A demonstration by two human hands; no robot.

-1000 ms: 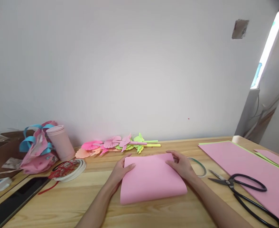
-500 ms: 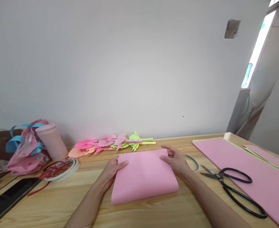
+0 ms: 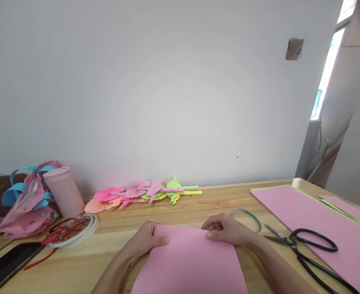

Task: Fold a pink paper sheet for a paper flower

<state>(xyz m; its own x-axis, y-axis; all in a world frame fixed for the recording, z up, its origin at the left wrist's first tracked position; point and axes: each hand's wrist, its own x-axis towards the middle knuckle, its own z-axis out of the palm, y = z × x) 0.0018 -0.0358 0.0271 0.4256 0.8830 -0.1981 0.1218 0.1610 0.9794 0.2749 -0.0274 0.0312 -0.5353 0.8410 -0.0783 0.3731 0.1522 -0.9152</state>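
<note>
A pink paper sheet [image 3: 190, 263] lies on the wooden table [image 3: 106, 253] right in front of me, its near part running out of the bottom of the view. My left hand [image 3: 145, 243] pinches its far left corner, thumb on top. My right hand [image 3: 225, 230] pinches the far right corner, fingers curled over the edge. Both hands are closed on the paper.
Black scissors [image 3: 308, 251] lie right of my right hand, beside large pink sheets [image 3: 308, 220]. A tape ring [image 3: 247, 216] sits behind that hand. Paper flowers [image 3: 143, 191] line the wall. Tape rolls [image 3: 76, 228], a pink cup [image 3: 59, 192] and a pink bag [image 3: 27, 208] stand at the left.
Both hands have drawn the pink sheet's far edge toward me. The sheet now reaches past the bottom of the view. The camera also shifted slightly.
</note>
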